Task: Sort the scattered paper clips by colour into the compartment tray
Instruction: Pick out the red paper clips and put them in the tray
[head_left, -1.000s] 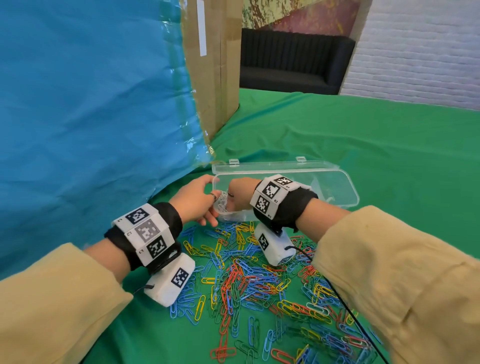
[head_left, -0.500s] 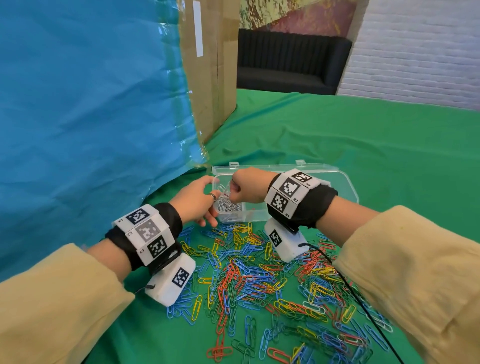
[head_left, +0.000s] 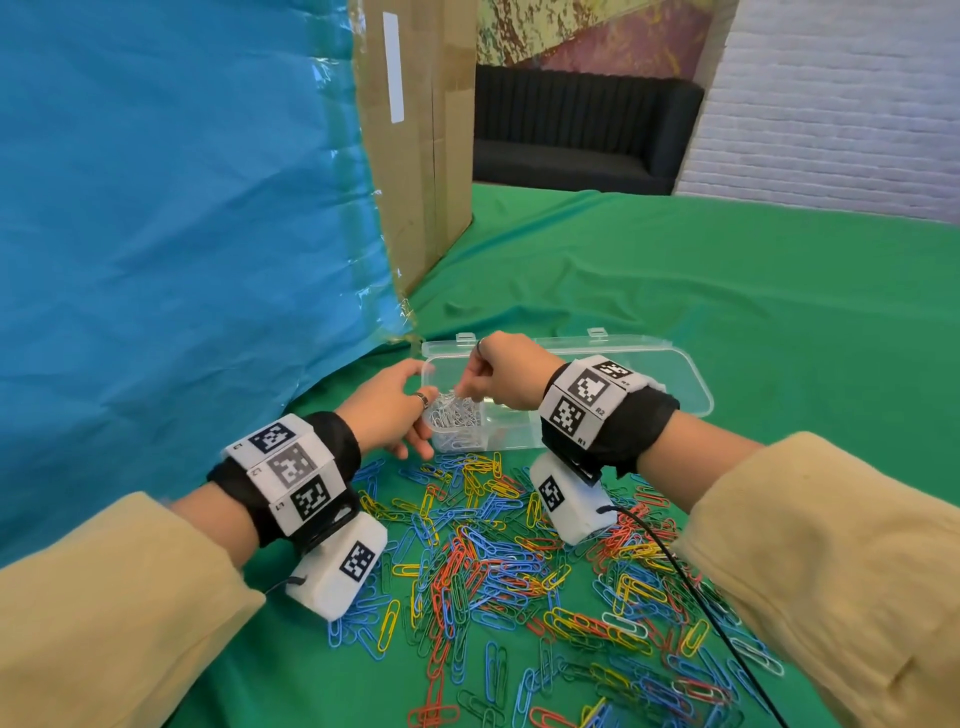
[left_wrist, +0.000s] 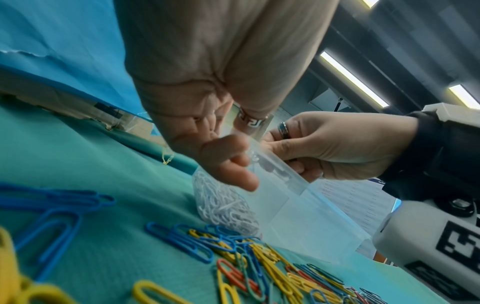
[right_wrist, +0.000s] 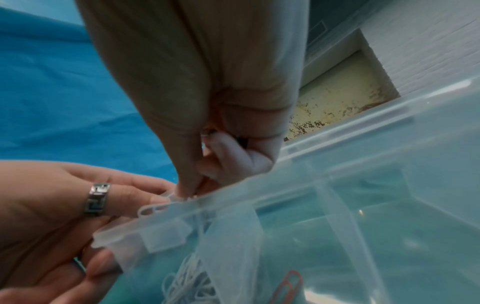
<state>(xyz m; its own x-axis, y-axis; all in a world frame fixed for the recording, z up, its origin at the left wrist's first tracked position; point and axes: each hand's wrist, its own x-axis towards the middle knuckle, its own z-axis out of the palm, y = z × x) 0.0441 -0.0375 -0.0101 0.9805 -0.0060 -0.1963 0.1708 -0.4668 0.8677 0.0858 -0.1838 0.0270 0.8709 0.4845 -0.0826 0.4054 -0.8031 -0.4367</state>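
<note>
Our right hand (head_left: 496, 376) is lifting higher over the tray (head_left: 675, 387) than a second ago, pinching white clips (head_left: 457, 415) above the left-end compartment. Our left hand (head_left: 392, 405) is gripping the tray's corner. We are releasing low, keeping clips inside that compartment.

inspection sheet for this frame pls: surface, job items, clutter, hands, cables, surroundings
Surface: green cloth, wrinkled.
Job's things: clear compartment tray, lid open; white clips fill its left end compartment; one red clip in the next; mixed coloured clips loose in front.
Clutter: nothing seen.
Hands: left hand holds the tray's left end; right hand pinches white clips above it.
Cables: black cable across the clips.
Surroundings: blue sheet, cardboard box, black sofa.
</note>
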